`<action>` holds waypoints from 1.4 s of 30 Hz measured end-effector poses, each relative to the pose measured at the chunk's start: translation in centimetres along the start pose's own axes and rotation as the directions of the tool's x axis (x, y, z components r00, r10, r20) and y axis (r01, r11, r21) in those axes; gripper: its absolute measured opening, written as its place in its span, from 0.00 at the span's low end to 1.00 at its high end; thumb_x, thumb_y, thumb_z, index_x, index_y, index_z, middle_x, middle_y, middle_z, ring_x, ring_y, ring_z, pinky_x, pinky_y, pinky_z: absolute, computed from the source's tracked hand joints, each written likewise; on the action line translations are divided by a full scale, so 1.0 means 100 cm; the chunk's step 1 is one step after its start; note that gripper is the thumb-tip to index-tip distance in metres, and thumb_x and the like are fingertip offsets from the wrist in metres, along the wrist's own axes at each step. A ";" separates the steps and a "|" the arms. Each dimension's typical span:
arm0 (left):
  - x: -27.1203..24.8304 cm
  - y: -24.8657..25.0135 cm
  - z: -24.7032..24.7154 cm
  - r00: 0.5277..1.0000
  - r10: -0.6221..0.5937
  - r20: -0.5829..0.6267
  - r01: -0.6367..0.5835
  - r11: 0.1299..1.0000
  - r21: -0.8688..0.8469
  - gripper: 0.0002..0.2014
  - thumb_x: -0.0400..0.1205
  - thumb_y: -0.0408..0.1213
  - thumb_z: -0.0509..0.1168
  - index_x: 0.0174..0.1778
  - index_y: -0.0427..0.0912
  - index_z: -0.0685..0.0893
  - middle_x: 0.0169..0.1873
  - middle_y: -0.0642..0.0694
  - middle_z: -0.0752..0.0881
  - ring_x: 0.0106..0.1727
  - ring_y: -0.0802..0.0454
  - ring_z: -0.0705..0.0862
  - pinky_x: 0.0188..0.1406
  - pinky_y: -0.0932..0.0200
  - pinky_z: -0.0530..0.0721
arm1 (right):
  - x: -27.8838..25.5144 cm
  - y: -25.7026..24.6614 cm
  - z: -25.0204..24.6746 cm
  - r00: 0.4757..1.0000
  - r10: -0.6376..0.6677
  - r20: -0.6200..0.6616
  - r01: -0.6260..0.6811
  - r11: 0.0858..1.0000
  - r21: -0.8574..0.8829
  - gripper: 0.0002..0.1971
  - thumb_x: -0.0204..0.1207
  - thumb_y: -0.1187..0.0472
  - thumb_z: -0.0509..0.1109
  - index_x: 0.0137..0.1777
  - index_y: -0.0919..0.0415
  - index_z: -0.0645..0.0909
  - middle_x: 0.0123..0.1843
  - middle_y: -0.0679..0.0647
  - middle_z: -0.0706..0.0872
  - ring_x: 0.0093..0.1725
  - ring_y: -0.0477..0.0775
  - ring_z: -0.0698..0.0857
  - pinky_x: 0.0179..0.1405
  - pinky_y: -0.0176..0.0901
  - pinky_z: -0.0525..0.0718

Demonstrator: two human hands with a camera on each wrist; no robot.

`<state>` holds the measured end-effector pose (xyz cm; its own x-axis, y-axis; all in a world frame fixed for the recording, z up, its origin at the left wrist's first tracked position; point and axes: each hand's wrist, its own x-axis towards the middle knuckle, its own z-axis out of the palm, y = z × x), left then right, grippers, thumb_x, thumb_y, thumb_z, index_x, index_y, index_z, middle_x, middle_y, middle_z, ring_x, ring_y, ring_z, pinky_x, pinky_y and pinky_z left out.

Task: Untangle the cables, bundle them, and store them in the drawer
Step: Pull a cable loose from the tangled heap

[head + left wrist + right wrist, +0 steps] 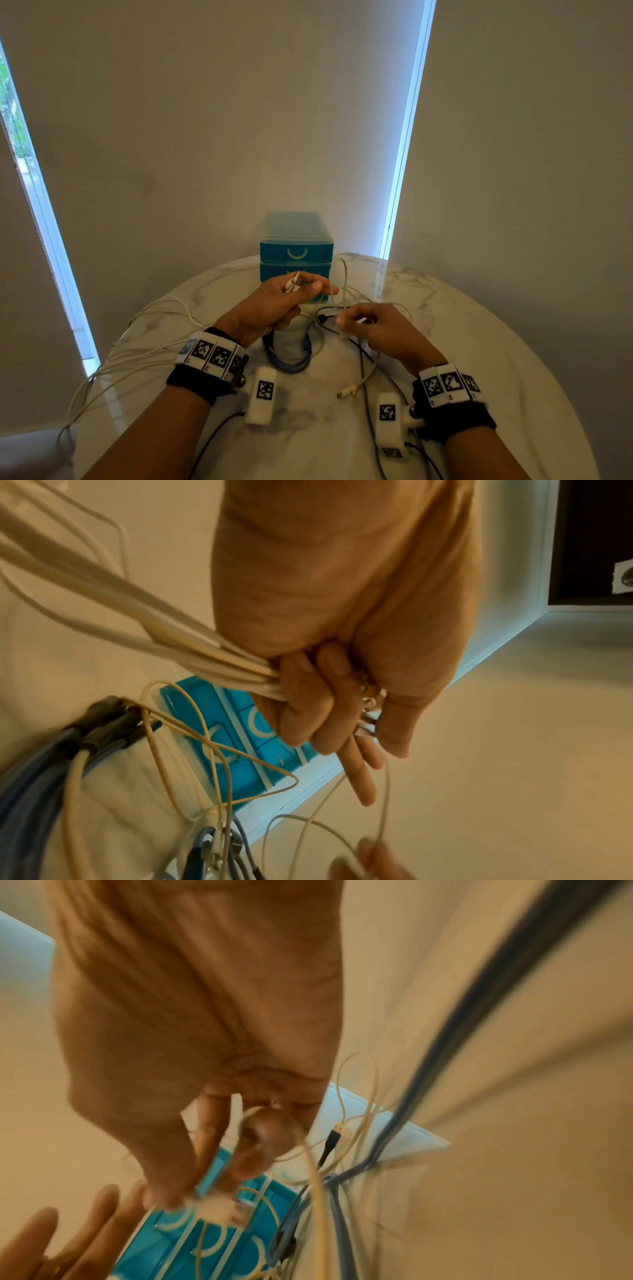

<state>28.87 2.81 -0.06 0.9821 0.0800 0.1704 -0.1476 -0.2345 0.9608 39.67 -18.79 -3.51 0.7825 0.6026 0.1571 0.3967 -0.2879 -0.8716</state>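
My left hand (291, 294) (329, 702) grips a bunch of white cable strands (143, 631) (161, 308) with connectors (293, 282) sticking out past the thumb. Their long loops trail off the table's left edge. My right hand (363, 322) (212, 1177) pinches a thin white cable end (219, 1208) just right of the left hand. Between and below the hands lie a coiled blue cable (291, 359) (31, 791), a black cable (359, 346) and a loose white plug (347, 392). The teal drawer unit (296, 253) (240, 739) (192, 1240) stands behind the hands, both drawers closed.
The round marble table (479, 342) holds everything. Thin white loops (346, 284) rise beside the drawer unit's right side. Blinds and bright window strips (404, 137) stand behind. The table's right half carries only cable ends near my right wrist.
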 end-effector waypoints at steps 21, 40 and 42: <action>-0.003 0.006 0.017 0.999 0.050 0.007 -0.051 0.986 0.160 0.11 0.85 0.43 0.78 0.60 0.44 0.93 0.49 0.49 0.97 0.53 0.58 0.95 0.51 0.73 0.87 | -0.004 -0.027 0.003 0.997 0.052 -0.063 -0.008 0.832 0.555 0.16 0.90 0.45 0.68 0.66 0.49 0.94 0.64 0.48 0.95 0.68 0.50 0.91 0.59 0.40 0.85; 0.002 0.002 0.005 0.962 -0.048 -0.268 0.112 0.967 0.230 0.11 0.81 0.44 0.77 0.34 0.46 0.93 0.27 0.53 0.85 0.27 0.63 0.77 0.35 0.62 0.76 | 0.005 -0.012 0.008 0.929 -0.288 -0.232 0.256 0.954 -0.159 0.16 0.77 0.50 0.85 0.64 0.37 0.93 0.55 0.45 0.82 0.52 0.36 0.83 0.49 0.25 0.83; 0.003 0.002 0.005 0.962 -0.042 -0.270 0.100 0.973 0.207 0.14 0.81 0.49 0.77 0.38 0.43 0.93 0.26 0.53 0.82 0.28 0.58 0.74 0.30 0.62 0.73 | 0.006 -0.011 0.008 0.918 -0.301 -0.258 0.252 0.945 -0.208 0.12 0.77 0.47 0.84 0.59 0.40 0.95 0.53 0.44 0.82 0.52 0.35 0.82 0.47 0.27 0.81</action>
<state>29.19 2.26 0.04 0.9194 0.3482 0.1828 -0.0212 -0.4204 0.9071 39.33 -17.46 -2.83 0.7226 0.4478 0.5266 0.6718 -0.2751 -0.6878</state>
